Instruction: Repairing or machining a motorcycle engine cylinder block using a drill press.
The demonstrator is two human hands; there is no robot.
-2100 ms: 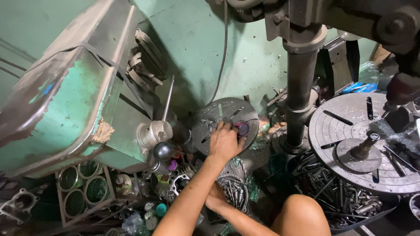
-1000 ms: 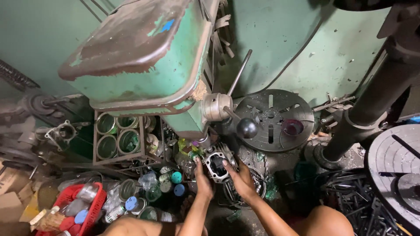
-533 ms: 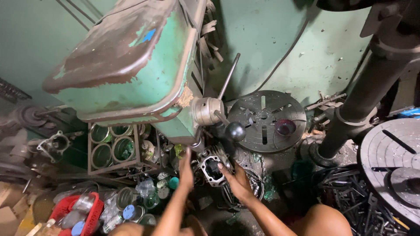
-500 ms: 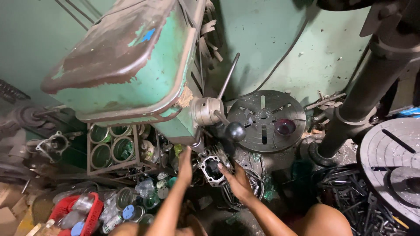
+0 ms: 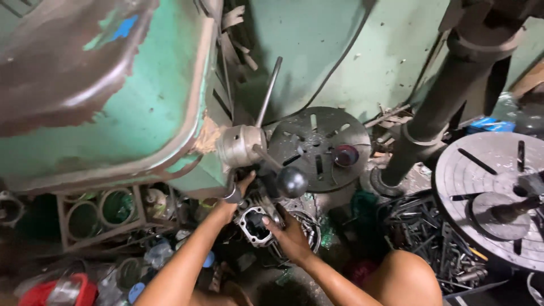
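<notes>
I grip the metal engine casting between both hands: my left hand on its upper-left side, my right hand clasping its right edge, under the green machine.

Workshop floor — dark, grimy, crowded. Directly on it lay a heap of black metal scrap, a red basket of bottles, and a metal rack holding round tins.
</notes>
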